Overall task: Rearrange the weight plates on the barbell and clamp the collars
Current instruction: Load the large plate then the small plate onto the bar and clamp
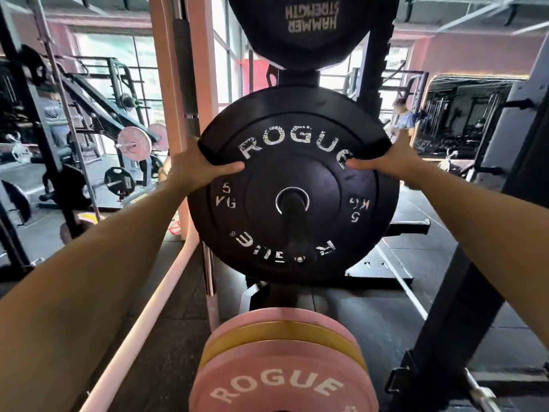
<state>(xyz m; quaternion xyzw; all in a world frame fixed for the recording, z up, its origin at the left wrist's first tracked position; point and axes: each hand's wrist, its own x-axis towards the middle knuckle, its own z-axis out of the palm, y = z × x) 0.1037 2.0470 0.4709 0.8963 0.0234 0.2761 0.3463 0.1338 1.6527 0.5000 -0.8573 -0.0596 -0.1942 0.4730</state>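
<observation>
A black Rogue 5 kg plate (292, 185) hangs on a black storage peg (292, 209) that passes through its centre hole. My left hand (194, 168) grips the plate's upper left rim, thumb lying across the face. My right hand (389, 162) grips the upper right rim the same way. Another black plate edge shows just behind it. Below, close to me, sit stacked pink and yellow Rogue plates (282, 370). No collar is in view.
A black Hammer Strength plate (309, 28) hangs above on the same rack. A pink upright (178, 84) stands left, a dark rack post (463, 292) right. A pink-plated barbell (133, 142) and other machines stand far left; a person (402, 117) stands behind the rack.
</observation>
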